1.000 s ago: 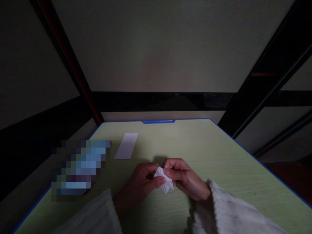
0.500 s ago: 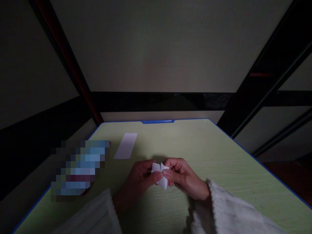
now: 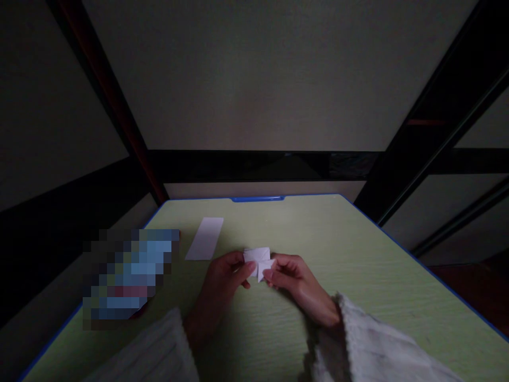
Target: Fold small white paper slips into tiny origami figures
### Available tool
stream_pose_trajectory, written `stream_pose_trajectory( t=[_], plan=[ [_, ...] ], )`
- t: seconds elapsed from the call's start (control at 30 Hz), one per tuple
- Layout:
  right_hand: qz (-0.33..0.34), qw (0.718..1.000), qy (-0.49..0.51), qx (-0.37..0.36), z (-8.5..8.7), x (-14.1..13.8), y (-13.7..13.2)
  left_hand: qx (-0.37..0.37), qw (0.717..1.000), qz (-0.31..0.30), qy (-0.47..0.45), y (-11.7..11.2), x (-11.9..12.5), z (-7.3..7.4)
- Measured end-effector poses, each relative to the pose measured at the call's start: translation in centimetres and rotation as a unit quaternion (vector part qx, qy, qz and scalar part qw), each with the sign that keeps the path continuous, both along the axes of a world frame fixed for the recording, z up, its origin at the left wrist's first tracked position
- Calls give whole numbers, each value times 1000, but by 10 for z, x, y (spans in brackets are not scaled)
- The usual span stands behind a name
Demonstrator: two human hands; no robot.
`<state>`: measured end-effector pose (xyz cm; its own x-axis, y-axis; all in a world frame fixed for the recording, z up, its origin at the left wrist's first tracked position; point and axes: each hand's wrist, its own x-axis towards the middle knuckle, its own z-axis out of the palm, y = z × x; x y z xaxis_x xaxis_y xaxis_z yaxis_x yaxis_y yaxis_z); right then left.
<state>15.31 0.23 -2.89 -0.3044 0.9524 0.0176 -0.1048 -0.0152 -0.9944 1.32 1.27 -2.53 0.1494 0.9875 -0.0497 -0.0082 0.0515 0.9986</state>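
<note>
Here, in the head view, two hands are meeting over a green table (image 3: 369,254). The left hand (image 3: 221,282) is pinching the left side of a small folded paper (image 3: 258,257) with its thumb and fingers. The right hand (image 3: 297,282) is pinching the right side of the paper the same way. Both hands are closed on the paper, and their fingertips are nearly touching each other. The paper is white and has little folds and points. It is sitting between the two hands, near the middle of the table, and I cannot tell if it is touching the table top.

A flat white strip (image 3: 205,239) is lying on the table, just past the left hand and a bit to the left. A blurred patch (image 3: 127,276) is covering something at the table's left edge. Fluffy white sleeves (image 3: 377,350) are covering both arms. A blue rim is running around the table, with a thicker blue bar (image 3: 258,199) at the far edge. The room is looking dim, with dark beams behind the table.
</note>
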Motion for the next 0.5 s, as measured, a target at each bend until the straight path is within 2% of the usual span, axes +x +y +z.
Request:
stream_pose_trajectory(
  t=[0.1, 0.33, 0.5],
  plan=[
    [19, 1000, 19, -5, 1, -1, -2, 4, 1000, -12, -2, 1, -1, 0],
    [-73, 997, 25, -3, -2, 0, 2, -21, 995, -92, 14, 0, -1, -4],
    [-34, 999, 8, -26, -1, -2, 1, -8, 995, -94, 41, 3, -1, -11]
  ],
)
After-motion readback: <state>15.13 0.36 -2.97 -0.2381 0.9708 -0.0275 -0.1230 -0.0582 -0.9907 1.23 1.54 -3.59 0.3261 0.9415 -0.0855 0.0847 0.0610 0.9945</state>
